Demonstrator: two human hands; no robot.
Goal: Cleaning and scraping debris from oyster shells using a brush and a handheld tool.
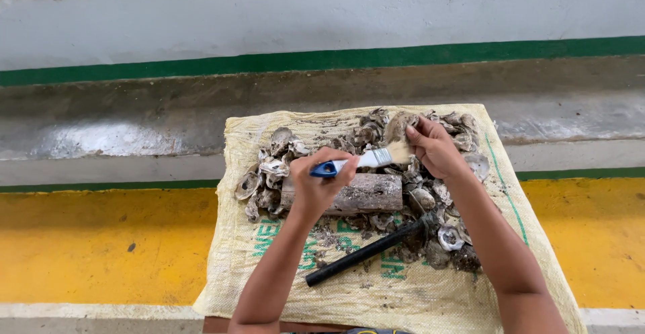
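Observation:
My left hand [316, 183] grips a paintbrush [359, 160] with a blue and white handle, its pale bristles pointing right. My right hand [433, 149] holds an oyster shell [400, 124] up against those bristles. Both hands hover over a heap of grey oyster shells [285, 152] spread on a yellowish woven sack [376, 287]. A short block of wood [369, 193] lies among the shells, just below the brush.
A dark-handled hammer [366, 252] lies slantwise on the sack, its head among shells at the right. The sack lies on a floor painted yellow [101, 243] with green lines. Behind it run a grey concrete gutter [134, 115] and a pale wall with a green stripe [322, 58].

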